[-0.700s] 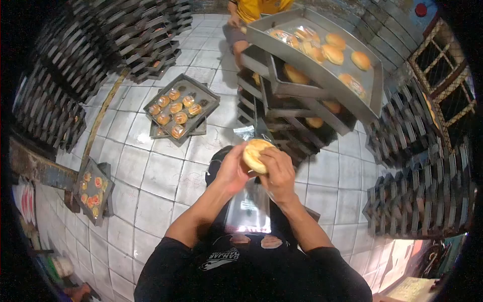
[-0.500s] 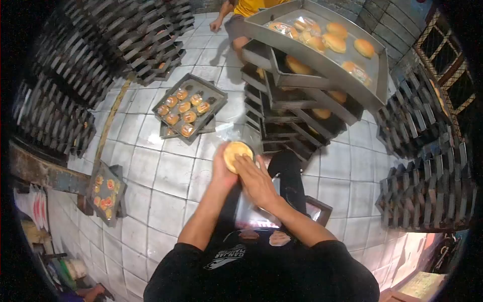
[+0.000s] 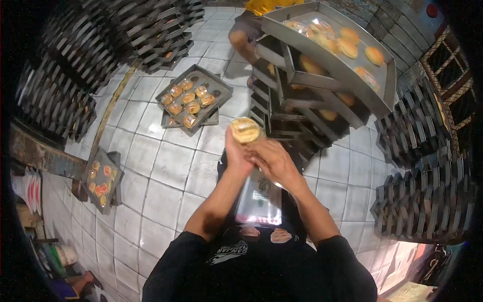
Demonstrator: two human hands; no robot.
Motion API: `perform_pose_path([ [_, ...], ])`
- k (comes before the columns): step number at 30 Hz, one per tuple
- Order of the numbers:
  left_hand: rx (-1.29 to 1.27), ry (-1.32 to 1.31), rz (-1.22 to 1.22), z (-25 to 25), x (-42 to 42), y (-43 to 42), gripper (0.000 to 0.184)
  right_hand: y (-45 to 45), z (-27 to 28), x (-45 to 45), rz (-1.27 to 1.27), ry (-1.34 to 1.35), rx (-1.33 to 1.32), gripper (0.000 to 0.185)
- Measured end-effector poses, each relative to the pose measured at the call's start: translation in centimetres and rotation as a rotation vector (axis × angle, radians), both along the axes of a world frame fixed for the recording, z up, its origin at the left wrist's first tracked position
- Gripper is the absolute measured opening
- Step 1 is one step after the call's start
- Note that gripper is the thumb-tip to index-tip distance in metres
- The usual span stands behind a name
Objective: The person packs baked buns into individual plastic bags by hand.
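A round golden bun (image 3: pixel 245 130) rests in my left hand (image 3: pixel 236 153), whose fingers are wrapped round its side and underside. Just below the bun, my right hand (image 3: pixel 274 160) is closed, with bent fingers close to my left palm. Motion smears those fingers, and what they hold cannot be made out. On my lap lies a stack of clear printed plastic bags (image 3: pixel 259 201), below both hands.
Stacked metal trays (image 3: pixel 322 85) with buns stand ahead to the right. A tray of wrapped buns (image 3: pixel 211 103) sits on the tiled floor (image 3: pixel 166 171), another tray (image 3: pixel 111 173) at left. Tall tray stacks (image 3: pixel 427 201) line both sides. A person in yellow (image 3: pixel 251 35) is beyond.
Both hands have moved forward with the bun. My right hand has slid off the bun's top to its near side, and its fingers have curled. More of the bags on my lap shows.
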State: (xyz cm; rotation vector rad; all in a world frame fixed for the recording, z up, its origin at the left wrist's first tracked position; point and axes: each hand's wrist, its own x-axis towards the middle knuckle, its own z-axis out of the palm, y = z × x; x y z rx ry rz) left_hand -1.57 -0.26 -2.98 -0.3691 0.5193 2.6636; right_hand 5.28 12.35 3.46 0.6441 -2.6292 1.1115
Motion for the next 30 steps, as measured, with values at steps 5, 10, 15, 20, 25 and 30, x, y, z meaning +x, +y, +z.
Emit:
perform_pose_path([
  [5,-0.123,-0.079,-0.16,-0.3,-0.6,-0.9,0.064,-1.8,-0.3,2.8,0.083,-0.699,-0.401,0.018],
  [10,-0.117,-0.108,0.044,-0.7,-0.9,-5.4,0.059,-0.5,1.2,5.4,0.218,-0.873,-0.665,0.03],
  [15,-0.29,0.057,-0.273,-1.2,3.8,-6.2,0.05,-1.8,0.4,4.2,-0.147,0.191,-0.057,0.037],
  [20,-0.289,0.188,-0.283,-1.1,1.2,-6.1,0.035,0.2,-2.8,0.5,-0.393,-0.426,-0.407,0.02],
  [25,-0.99,0.551,0.001,0.1,1.3,-4.6,0.028,0.1,-2.0,-0.9,-0.352,-0.152,-0.24,0.026],
  [30,-1.293,0.485,0.205,0.4,-0.9,-5.4,0.031,2.1,-2.6,-3.8,-0.457,-0.433,-0.591,0.037],
])
